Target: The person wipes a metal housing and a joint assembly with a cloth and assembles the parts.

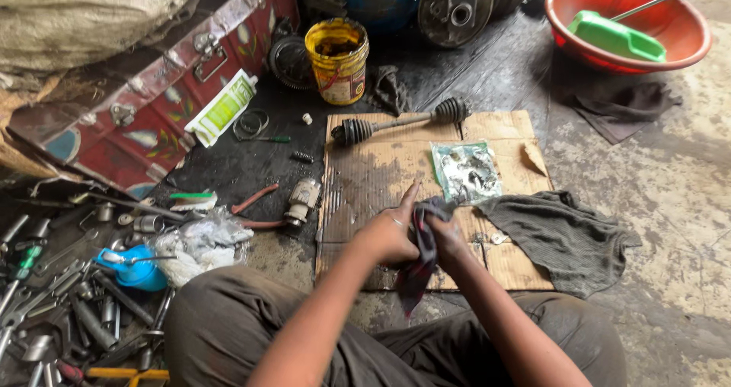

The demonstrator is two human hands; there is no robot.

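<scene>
Both hands bunch a dark rag over the cardboard sheet.

Left hand (388,235) and right hand (445,235) are clenched on the rag (421,246), w/ its tail hanging toward the lap. Behind: parts bag (466,172), then the axle shaft (400,122), lying untouched. Grey cloth (560,235) at right. Wiping looks mid-way; the shaft work seems not yet begun.

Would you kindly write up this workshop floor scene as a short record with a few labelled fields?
Setting: oily floor with a cardboard sheet as work mat
Left hand: grips a dark rag
Right hand: wrapped in the same rag
On cardboard: axle shaft with rubber boots, plastic bag of small parts, grey cloth
Nearby: yellow bucket, red basin, scattered tools
</scene>
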